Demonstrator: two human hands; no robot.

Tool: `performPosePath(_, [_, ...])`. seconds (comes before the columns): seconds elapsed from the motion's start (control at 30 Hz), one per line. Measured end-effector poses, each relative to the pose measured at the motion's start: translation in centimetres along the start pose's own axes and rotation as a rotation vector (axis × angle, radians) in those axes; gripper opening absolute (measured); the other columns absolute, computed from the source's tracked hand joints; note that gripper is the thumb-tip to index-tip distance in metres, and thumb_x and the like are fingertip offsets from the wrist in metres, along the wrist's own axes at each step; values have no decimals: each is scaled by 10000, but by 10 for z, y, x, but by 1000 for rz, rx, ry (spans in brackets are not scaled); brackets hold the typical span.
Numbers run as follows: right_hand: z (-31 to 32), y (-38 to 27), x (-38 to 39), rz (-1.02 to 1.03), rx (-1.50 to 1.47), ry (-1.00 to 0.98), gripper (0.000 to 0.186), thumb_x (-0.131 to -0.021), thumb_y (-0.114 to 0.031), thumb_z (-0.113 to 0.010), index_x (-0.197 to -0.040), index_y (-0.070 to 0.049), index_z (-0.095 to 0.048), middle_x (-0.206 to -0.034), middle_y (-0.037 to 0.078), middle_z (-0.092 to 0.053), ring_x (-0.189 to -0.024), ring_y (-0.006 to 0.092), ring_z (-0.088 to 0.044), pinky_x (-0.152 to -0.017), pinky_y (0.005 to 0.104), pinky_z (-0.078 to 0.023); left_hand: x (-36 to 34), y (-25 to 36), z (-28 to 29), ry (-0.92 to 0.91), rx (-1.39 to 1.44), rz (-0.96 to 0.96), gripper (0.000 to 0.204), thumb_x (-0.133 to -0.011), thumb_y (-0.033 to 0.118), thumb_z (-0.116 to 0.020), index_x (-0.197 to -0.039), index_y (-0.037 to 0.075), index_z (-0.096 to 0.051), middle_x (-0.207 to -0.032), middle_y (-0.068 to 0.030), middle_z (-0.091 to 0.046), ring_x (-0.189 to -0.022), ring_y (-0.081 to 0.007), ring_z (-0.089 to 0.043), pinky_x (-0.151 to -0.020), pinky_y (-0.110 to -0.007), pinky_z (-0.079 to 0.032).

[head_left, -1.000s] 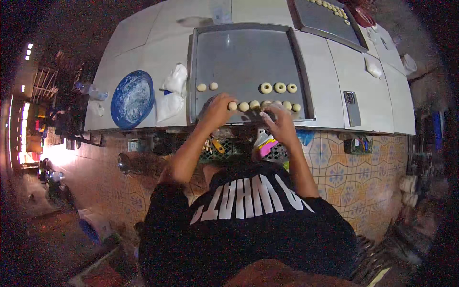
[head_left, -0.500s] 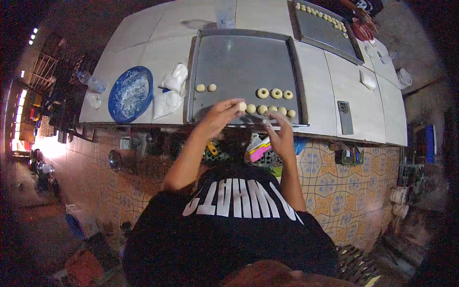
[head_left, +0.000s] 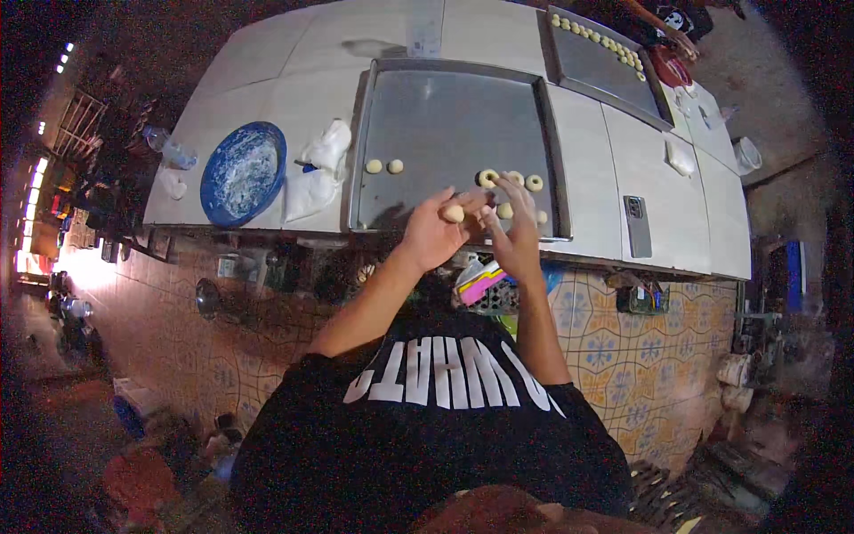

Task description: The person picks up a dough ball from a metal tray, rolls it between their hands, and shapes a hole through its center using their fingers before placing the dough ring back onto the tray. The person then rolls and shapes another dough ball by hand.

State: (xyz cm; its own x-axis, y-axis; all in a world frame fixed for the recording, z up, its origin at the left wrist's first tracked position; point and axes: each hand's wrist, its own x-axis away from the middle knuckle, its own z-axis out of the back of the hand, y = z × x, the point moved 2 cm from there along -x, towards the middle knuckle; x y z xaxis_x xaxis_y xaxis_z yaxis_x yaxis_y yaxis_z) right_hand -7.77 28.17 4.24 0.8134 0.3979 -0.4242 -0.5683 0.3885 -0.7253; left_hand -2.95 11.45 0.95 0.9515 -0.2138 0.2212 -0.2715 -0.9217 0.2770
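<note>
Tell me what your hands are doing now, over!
Left hand pinching a small dough ball in its fingers. Right hand beside it, fingers spread above the dough rings on the metal tray. Nothing in the way.

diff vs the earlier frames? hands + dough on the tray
The left hand has lifted off the near row and now holds a dough ball at its fingertips. The right hand has risen too, fingers over the dough rings. The metal tray, two dough pieces, blue plate and phone stayed put.
</note>
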Motion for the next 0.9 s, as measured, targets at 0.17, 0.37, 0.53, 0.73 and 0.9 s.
performPosePath(0.17, [-14,-46,-16,70,-1,-63,597,-994,-253,-680,-1521,-32,-508,-1628,242,-436,-1529,448,-366,-1258,533,-264,-4,-3,9,-509,412,112,554,-1113,430,-464,-1415,-12,-605,-1372,-155,-675,-1256,-280,-647,-1074,-435,-524])
performPosePath(0.37, [-19,-70,4,153,20,-170,545,-985,-205,-707,-1481,-34,-555,-1560,243,-510,-1469,451,-448,-1216,518,-347,18,9,-20,-119,196,-136,665,-1095,528,-416,-1566,62,-479,-1615,-189,-475,-1504,-309,-443,-1258,-478,-333])
performPosePath(0.53, [-20,-82,9,103,-141,-308,514,-961,-198,-736,-1432,-49,-595,-1450,228,-601,-1383,434,-535,-1170,513,-401,18,18,-9,-168,247,-271,724,-1098,512,-366,-1649,43,-327,-1721,-178,-319,-1603,-338,-285,-1319,-491,-205])
performPosePath(0.73, [-66,-80,-16,98,-88,-114,676,-996,-388,-683,-1564,-77,-489,-1681,278,-337,-1580,488,-253,-1283,549,-186,15,-1,-23,-137,-72,-440,669,-1118,471,-351,-1669,95,-305,-1730,-163,-301,-1614,-305,-251,-1321,-463,-174])
performPosePath(0.9, [-70,-114,-5,344,-298,-321,723,-1052,-355,-584,-1622,17,-342,-1726,265,-255,-1610,449,-200,-1297,533,-115,24,34,-27,-221,-135,-552,706,-1123,502,-284,-1711,132,-156,-1773,-206,-123,-1652,-317,-103,-1337,-455,-61])
